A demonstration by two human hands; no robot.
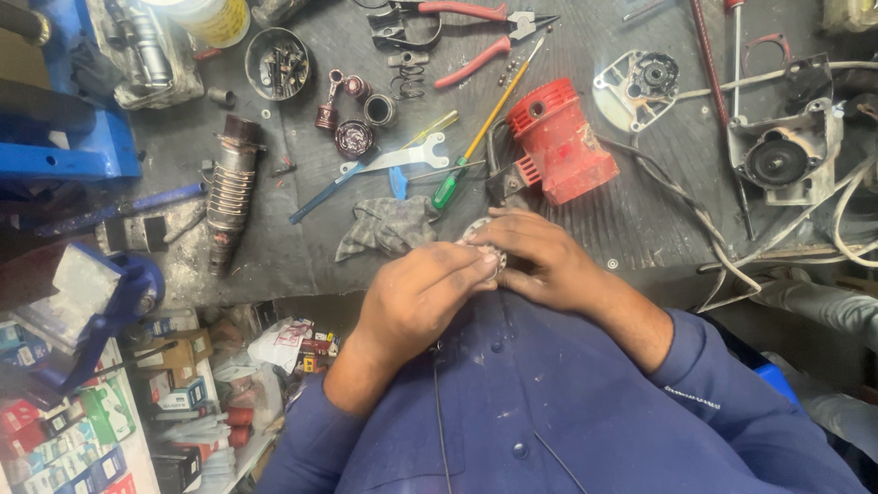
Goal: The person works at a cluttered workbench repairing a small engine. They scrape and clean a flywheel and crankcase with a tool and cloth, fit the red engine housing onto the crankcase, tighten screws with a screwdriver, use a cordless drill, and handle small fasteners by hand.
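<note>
The 2 hands meet over the near edge of the tabletop (640, 229), the left hand (416, 297) and right hand (540, 256) both grasping a small round metal part (483, 245) pinched between their fingertips (no long axis shows), equally near to each.

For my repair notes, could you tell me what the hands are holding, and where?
Both the left hand and right hand grip a small round metal part by its rim.
</note>
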